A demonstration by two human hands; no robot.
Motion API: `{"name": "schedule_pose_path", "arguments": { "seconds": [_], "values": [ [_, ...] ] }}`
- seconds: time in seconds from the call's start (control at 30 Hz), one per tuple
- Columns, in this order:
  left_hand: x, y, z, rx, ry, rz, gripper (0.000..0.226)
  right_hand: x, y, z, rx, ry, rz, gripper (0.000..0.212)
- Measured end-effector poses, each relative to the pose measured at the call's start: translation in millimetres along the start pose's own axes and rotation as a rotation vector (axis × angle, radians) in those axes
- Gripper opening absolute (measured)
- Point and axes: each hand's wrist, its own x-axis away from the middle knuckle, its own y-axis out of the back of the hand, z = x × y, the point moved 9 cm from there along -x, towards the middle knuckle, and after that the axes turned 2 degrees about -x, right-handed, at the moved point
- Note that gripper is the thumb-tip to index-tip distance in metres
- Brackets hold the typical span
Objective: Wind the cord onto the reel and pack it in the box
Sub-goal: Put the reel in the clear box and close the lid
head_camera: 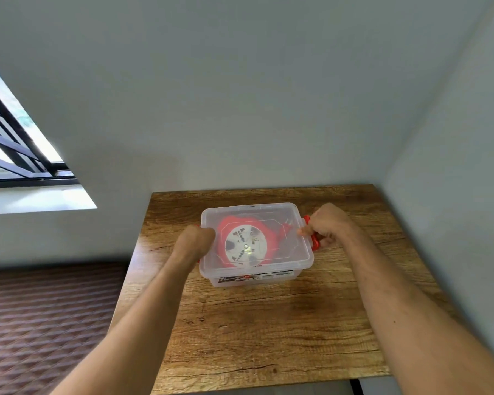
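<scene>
A clear plastic box [294,262] stands on the wooden table [268,323] with its clear lid [291,220] on top. Through the lid I see the reel [246,246], a white disc with red cord wound around it. My left hand [196,240] grips the box's left edge, fingers curled around the side and covering the latch there. My right hand [325,223] holds the red latch [314,242] on the box's right side, thumb on the lid's rim.
The table stands in a corner, with grey walls behind it and to the right. A barred window [15,143] is at the left. Patterned brown floor [46,315] lies left of the table. Bare wood stretches between the box and the front edge.
</scene>
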Motion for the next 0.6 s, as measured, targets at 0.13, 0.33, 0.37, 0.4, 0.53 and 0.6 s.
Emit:
{"name": "schedule_pose_path", "arguments": {
  "seconds": [0.13,0.33,0.37,0.4,0.53,0.6],
  "values": [
    [-4.9,0.6,-0.6,0.008,-0.005,-0.033,0.03,0.9,5.8,12.6,0.159,0.046,-0.15,0.029],
    [-10.3,2.6,-12.1,-0.16,-0.043,-0.118,0.028,5.6,3.5,29.3,0.294,0.034,-0.196,0.029],
    [-9.8,2.1,-14.6,-0.215,-0.051,-0.158,0.032,6.6,4.6,31.4,0.307,0.032,-0.205,0.029],
    [-9.2,1.3,-15.3,-0.248,-0.05,-0.19,0.037,8.1,4.1,34.2,0.318,0.037,-0.225,0.028],
    [-8.8,-3.0,-13.0,-0.232,-0.072,-0.228,0.046,22.7,-6.8,61.5,0.533,0.185,-0.384,0.014],
    [-6.0,-3.8,-10.0,-0.202,-0.105,-0.249,0.045,23.6,-9.2,66.9,0.557,0.215,-0.387,0.012]
  ]
}}
